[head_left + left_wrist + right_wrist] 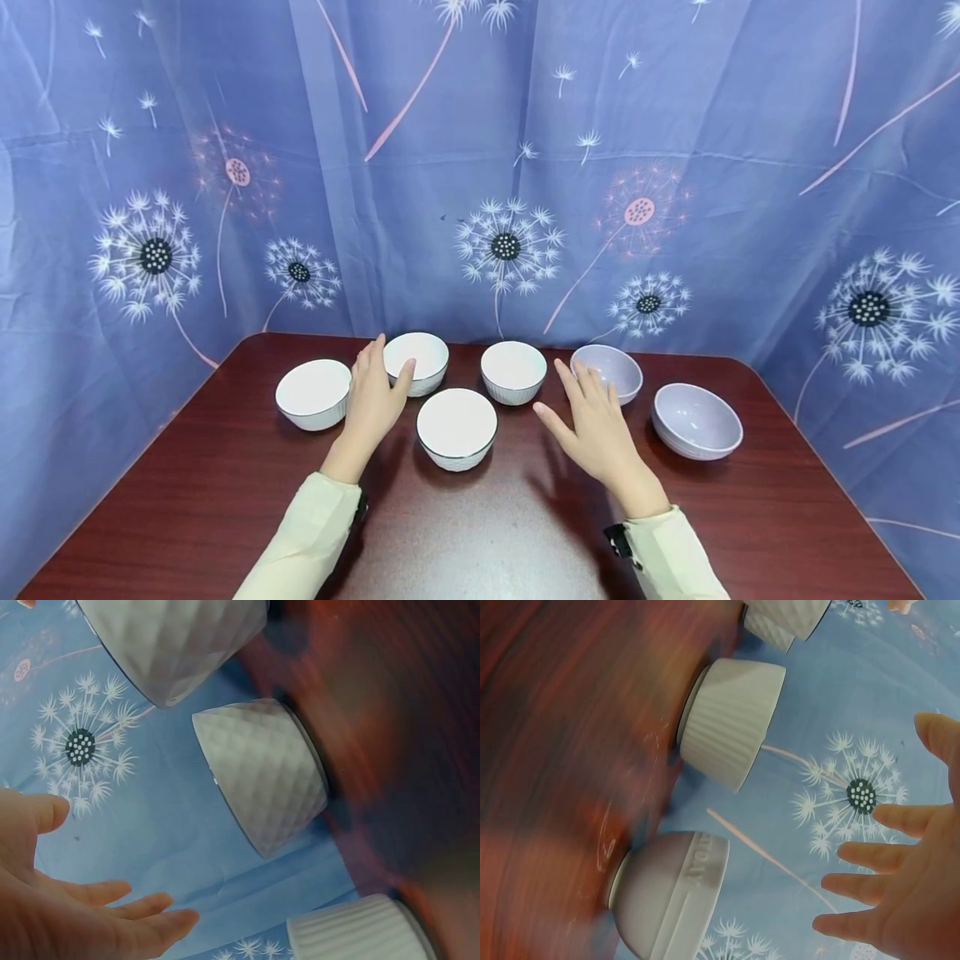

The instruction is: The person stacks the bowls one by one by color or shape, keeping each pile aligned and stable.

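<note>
My left hand (372, 406) is held over the table with fingers extended and thumb spread, holding nothing. In the head view it overlaps the edges of the left white bowl (311, 392) and the back white bowl (420, 360). A dark-rimmed white bowl (457, 427) stands nearest the front, between the hands. My right hand (597, 433), also empty, has its fingers spread and overlaps a lavender bowl (618, 373) behind it. Just left of those fingertips is a ribbed white bowl (731, 720). In the left wrist view, a diamond-textured white bowl (262, 772) sits beyond the fingers.
A second, wider lavender bowl (697, 423) stands at the right, beyond the right hand. All the bowls rest upright on a dark red-brown wooden table (480, 550). A blue curtain (420, 242) with dandelion prints hangs behind the table's back edge and along both sides.
</note>
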Action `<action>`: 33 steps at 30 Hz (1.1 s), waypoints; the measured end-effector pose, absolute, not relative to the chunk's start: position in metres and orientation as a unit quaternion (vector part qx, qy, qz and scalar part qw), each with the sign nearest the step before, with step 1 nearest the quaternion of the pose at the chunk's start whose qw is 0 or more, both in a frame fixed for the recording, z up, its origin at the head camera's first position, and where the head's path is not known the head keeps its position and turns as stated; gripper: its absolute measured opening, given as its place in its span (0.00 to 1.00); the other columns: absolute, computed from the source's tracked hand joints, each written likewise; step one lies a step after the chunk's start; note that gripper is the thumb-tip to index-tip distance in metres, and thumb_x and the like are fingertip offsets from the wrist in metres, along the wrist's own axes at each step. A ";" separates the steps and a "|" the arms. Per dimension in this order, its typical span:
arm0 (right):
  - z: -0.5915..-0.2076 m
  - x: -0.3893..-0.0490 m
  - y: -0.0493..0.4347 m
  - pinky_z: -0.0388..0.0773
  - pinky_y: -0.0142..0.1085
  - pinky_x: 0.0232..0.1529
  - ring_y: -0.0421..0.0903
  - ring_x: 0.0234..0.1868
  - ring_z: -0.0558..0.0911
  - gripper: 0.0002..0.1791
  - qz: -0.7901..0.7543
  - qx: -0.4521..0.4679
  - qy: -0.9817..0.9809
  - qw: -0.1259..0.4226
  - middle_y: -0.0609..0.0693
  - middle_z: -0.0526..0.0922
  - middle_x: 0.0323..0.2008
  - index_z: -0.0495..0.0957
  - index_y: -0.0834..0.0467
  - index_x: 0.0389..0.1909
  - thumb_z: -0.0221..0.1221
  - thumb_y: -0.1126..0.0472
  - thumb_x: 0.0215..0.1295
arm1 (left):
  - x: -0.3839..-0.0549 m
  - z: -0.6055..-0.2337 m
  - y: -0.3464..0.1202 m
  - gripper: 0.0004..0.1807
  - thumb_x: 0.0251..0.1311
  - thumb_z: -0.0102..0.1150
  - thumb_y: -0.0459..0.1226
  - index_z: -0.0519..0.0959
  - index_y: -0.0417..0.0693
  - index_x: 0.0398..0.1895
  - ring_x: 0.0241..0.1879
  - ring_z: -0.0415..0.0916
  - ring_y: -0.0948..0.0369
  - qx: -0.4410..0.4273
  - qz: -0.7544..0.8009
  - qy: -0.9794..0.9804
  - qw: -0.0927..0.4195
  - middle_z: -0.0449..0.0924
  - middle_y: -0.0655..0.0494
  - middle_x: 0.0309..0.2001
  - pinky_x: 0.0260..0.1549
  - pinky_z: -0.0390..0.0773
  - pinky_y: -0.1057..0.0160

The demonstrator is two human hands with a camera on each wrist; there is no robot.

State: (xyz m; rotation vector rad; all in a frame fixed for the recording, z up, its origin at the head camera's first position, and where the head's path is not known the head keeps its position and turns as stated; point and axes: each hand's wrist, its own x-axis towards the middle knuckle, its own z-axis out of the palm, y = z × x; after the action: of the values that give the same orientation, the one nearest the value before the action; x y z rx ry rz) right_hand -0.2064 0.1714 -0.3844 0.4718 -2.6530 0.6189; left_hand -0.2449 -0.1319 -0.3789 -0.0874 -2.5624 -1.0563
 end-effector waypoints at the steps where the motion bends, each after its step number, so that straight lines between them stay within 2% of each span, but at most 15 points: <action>1: -0.384 -0.207 0.170 0.45 0.67 0.67 0.68 0.70 0.55 0.40 0.224 0.170 -0.941 0.188 0.67 0.57 0.70 0.58 0.60 0.72 0.56 0.44 0.66 | -0.246 -0.380 -0.133 0.39 0.68 0.51 0.47 0.52 0.33 0.73 0.69 0.50 0.38 -0.026 -0.382 -0.906 0.181 0.53 0.32 0.69 0.65 0.55 0.38; 13: -0.386 -0.207 0.155 0.51 0.63 0.68 0.65 0.70 0.57 0.38 0.263 0.190 -0.928 0.180 0.65 0.60 0.69 0.61 0.64 0.69 0.57 0.46 0.67 | -0.254 -0.392 -0.139 0.39 0.69 0.49 0.46 0.49 0.31 0.72 0.69 0.49 0.36 0.010 -0.429 -0.895 0.122 0.51 0.28 0.68 0.66 0.54 0.39; 20: -0.389 -0.210 0.147 0.55 0.64 0.66 0.65 0.69 0.59 0.36 0.281 0.206 -0.919 0.184 0.66 0.63 0.67 0.64 0.66 0.67 0.58 0.48 0.66 | -0.257 -0.395 -0.142 0.38 0.68 0.50 0.42 0.49 0.28 0.71 0.68 0.51 0.35 0.018 -0.445 -0.889 0.110 0.52 0.24 0.67 0.66 0.55 0.39; 24: -0.389 -0.210 0.142 0.57 0.60 0.67 0.64 0.68 0.61 0.35 0.298 0.214 -0.913 0.180 0.67 0.65 0.66 0.65 0.66 0.66 0.58 0.48 0.66 | -0.262 -0.396 -0.144 0.38 0.68 0.50 0.41 0.48 0.28 0.71 0.68 0.51 0.36 0.023 -0.454 -0.885 0.103 0.51 0.24 0.67 0.66 0.56 0.40; 33: -0.393 -0.206 0.132 0.61 0.55 0.67 0.58 0.70 0.61 0.34 0.331 0.209 -0.911 0.133 0.63 0.63 0.68 0.64 0.64 0.68 0.57 0.49 0.68 | -0.266 -0.399 -0.147 0.38 0.69 0.47 0.40 0.44 0.29 0.72 0.69 0.48 0.37 0.047 -0.488 -0.870 0.060 0.48 0.25 0.68 0.67 0.54 0.41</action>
State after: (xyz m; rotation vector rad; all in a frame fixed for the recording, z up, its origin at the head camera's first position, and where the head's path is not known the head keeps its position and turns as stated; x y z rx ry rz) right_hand -0.2061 0.1315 -0.3935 0.6073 -2.6419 0.9601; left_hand -0.2662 -0.1473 -0.3993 0.1413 -2.6327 -1.4762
